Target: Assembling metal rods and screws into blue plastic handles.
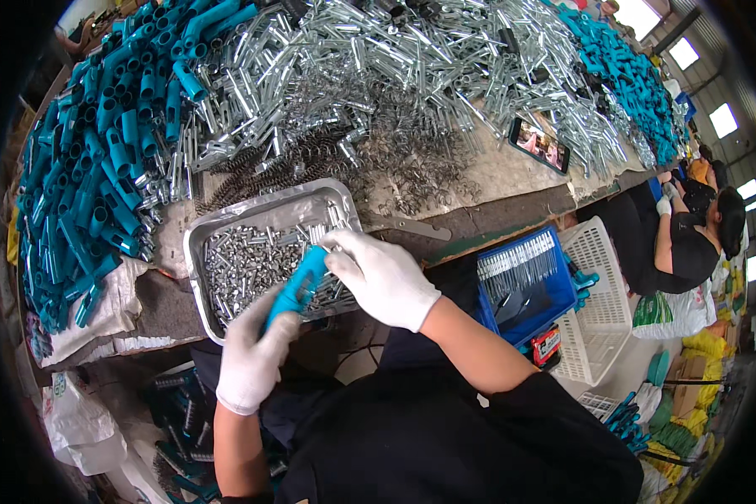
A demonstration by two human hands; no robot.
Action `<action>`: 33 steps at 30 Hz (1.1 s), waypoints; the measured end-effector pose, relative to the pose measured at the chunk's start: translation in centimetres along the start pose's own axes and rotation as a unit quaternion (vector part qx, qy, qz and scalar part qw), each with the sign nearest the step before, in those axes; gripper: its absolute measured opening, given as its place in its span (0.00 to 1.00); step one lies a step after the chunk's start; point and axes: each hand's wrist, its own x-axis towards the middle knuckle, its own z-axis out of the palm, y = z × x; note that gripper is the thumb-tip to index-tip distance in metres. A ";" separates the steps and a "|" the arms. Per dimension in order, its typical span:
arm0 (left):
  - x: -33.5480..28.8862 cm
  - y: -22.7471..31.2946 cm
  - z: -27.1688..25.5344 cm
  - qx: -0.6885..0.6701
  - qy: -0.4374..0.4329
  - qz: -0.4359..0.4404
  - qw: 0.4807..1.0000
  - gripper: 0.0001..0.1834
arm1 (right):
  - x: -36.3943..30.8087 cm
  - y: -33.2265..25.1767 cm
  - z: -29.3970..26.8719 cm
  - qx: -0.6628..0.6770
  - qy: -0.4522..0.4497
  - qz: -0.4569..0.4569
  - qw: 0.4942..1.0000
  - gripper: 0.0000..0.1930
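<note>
Covering the teal handle's (298, 284) lower end, your left hand (254, 353) clamped it; right hand (382, 275) fingers pinched its tip. Steel tray (195, 252) at 12 o'clock.

Teal plastic tube (298, 286), tilted, gripped in gloved hands above a tray of small metal pieces (252, 256)

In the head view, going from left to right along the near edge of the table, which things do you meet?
Heap of blue tubes → metal tray of small metal parts → left hand holding a blue tube → right hand → blue crate → white basket.
</note>
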 end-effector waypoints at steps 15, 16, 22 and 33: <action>1.7 -2.1 -1.1 -0.061 0.073 0.026 0.995 0.23 | 1.0 -1.5 1.3 -0.047 -0.024 0.064 0.997 0.06; 1.8 -2.0 -1.0 -0.066 0.068 0.023 0.995 0.23 | 1.1 -1.7 0.8 0.045 -0.005 0.069 0.997 0.06; 1.8 -1.4 -0.4 -0.057 0.052 0.029 0.997 0.23 | 0.9 -3.6 2.1 0.242 0.023 0.080 0.967 0.06; 1.8 -0.6 -0.4 -0.072 0.049 0.021 0.996 0.23 | 1.2 -4.0 3.2 -0.034 0.170 -0.158 0.972 0.08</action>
